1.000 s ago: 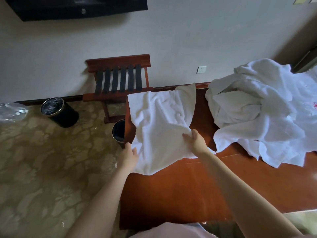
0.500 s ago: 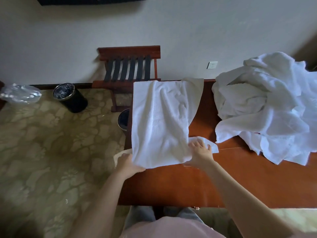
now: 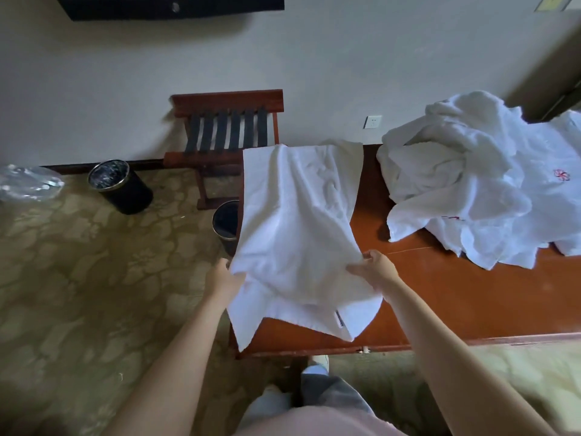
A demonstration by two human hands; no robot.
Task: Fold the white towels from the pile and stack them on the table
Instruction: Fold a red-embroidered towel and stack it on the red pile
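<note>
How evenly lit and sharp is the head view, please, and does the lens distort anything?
Head view: dim, soft light; towel, left hand and right hand fairly sharp; pile partly washed out; faint sheen on the table; frame edges soft and stretched.

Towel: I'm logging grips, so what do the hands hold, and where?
The white towel: left hand grips its left edge, right hand its right edge.

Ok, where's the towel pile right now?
Head view, right side: the towel pile lies on the wooden table, near the wall, to the right of the spread towel being folded.
</note>
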